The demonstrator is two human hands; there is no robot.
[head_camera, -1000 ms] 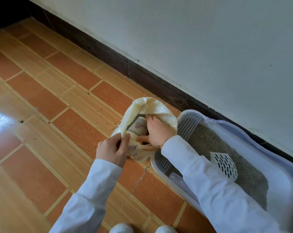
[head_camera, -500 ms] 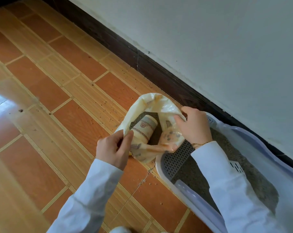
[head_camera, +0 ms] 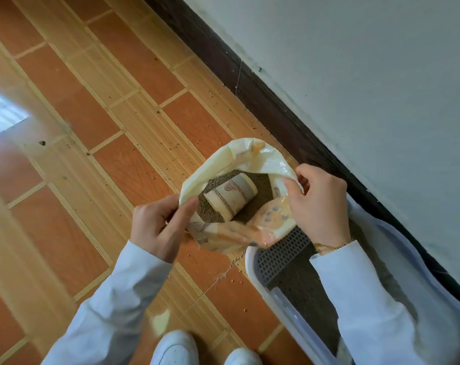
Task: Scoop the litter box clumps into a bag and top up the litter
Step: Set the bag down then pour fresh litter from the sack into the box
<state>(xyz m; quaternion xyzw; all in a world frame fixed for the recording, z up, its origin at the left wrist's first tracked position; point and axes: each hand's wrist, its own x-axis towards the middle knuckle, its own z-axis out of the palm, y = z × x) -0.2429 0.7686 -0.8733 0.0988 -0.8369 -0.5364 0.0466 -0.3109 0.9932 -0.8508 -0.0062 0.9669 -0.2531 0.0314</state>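
The cream plastic bag point(head_camera: 252, 159) sits on the floor between the two hands, its mouth spread wide so the grey litter point(head_camera: 210, 204) inside shows, with a cream patterned cup point(head_camera: 232, 197) lying on its side on top of the grains (probably the measure for topping up, though that is a guess). The left hand point(head_camera: 157, 227) pinches the near-left edge of the rim between thumb and curled fingers, and the right hand point(head_camera: 318, 204) grips the far-right edge the same way, thumb folded over the plastic; pulling opposite ways appears meant to hold the opening taut and round, so something can go in or come out without the soft film collapsing. Just below the right hand, touching the bag's lower edge, is the litter box point(head_camera: 252, 267), its grey perforated grid point(head_camera: 284, 254) and dark litter partly hidden by the right sleeve point(head_camera: 355, 299). Keeping the bag hard against the box looks deliberate, shortening any carry over the tiled floor point(head_camera: 97, 122), where loose granules already lie scattered. White shoes point(head_camera: 176, 349) stand below the left hand.
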